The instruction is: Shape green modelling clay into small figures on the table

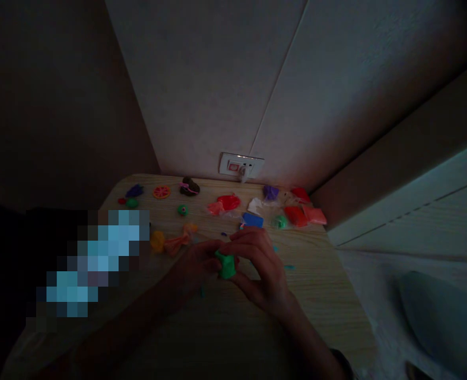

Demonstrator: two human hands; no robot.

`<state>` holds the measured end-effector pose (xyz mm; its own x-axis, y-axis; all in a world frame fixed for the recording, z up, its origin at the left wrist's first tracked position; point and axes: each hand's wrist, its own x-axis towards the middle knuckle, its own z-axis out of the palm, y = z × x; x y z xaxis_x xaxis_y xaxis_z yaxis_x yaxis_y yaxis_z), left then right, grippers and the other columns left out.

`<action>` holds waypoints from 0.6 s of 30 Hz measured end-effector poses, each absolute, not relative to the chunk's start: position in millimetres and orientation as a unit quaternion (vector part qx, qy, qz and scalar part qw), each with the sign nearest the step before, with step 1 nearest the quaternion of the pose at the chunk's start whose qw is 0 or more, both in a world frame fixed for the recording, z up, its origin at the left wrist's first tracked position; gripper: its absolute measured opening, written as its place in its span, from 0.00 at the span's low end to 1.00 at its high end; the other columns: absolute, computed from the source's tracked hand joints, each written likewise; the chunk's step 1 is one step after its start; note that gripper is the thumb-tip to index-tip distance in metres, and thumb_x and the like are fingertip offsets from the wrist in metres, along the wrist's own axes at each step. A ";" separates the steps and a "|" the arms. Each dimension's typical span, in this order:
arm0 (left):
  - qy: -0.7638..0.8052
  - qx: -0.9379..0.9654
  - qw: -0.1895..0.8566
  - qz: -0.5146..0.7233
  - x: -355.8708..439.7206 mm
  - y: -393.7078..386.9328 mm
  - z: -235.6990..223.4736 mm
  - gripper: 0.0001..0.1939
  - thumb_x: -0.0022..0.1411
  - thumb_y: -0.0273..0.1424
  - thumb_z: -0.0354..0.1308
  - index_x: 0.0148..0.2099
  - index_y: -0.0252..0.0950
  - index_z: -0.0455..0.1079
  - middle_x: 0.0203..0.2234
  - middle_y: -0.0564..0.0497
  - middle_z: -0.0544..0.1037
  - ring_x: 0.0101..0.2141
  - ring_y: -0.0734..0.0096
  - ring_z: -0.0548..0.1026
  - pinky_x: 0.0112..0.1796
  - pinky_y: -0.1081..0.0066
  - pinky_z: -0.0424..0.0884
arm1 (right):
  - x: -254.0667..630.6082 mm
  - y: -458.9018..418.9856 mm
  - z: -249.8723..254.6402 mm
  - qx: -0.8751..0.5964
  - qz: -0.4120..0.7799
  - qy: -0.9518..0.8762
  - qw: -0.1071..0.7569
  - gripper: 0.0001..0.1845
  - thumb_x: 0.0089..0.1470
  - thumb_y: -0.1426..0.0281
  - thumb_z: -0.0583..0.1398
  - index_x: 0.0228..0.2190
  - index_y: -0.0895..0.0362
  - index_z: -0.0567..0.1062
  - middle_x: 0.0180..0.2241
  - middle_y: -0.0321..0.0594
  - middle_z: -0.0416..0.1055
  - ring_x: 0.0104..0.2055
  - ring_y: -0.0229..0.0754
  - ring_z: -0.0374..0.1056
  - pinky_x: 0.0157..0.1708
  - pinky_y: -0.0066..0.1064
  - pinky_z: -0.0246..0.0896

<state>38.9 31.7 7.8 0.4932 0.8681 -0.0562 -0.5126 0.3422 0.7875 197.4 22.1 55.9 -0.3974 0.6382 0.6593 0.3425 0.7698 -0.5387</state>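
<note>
Both my hands meet over the middle of a small wooden table [316, 295] in dim light. Between them is a lump of green modelling clay [227, 266]. My left hand [194, 266] pinches it from the left, fingers closed on it. My right hand [259, 266] curls over it from the right and above, fingertips pressed on the lump. The clay sits just above or on the tabletop; I cannot tell which.
Clay pieces and bags lie at the table's far side: red bag [229, 202], blue piece [253, 219], purple piece [270, 192], orange-red bags [305, 215], orange disc [161, 191], dark lump [189, 187], orange figure [178, 241]. A wall socket [240, 165] sits behind. A pixelated patch covers the left.
</note>
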 end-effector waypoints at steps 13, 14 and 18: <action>0.236 0.399 0.768 0.442 39.2 30.5 8.7 0.13 0.49 0.39 0.68 0.32 0.35 0.76 0.26 0.52 0.78 0.28 0.69 0.74 0.31 0.72 0.68 | 196.0 22.2 56.0 -0.286 0.150 -0.830 0.455 0.13 0.61 0.68 0.56 0.47 0.54 0.68 0.38 0.42 0.73 0.42 0.46 0.68 0.44 0.42 0.63; 0.235 0.406 0.767 0.438 39.6 31.1 7.5 0.12 0.50 0.38 0.67 0.31 0.35 0.76 0.26 0.52 0.78 0.29 0.68 0.74 0.33 0.71 0.68 | 195.9 22.3 55.7 -0.290 0.148 -0.829 0.454 0.13 0.60 0.68 0.56 0.47 0.54 0.68 0.38 0.42 0.73 0.43 0.46 0.68 0.43 0.42 0.63; 0.217 0.411 0.760 0.453 40.1 33.3 2.4 0.18 0.46 0.41 0.69 0.37 0.36 0.75 0.29 0.51 0.79 0.33 0.64 0.76 0.37 0.67 0.71 | 195.7 21.8 55.9 -0.308 0.127 -0.827 0.453 0.16 0.61 0.70 0.55 0.50 0.54 0.66 0.40 0.44 0.71 0.45 0.47 0.67 0.44 0.42 0.64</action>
<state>40.1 33.3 2.4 0.4949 0.8679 0.0434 -0.5112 0.2504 0.8222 195.7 21.8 55.9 -0.4005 0.6240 0.6710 0.3936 0.7784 -0.4890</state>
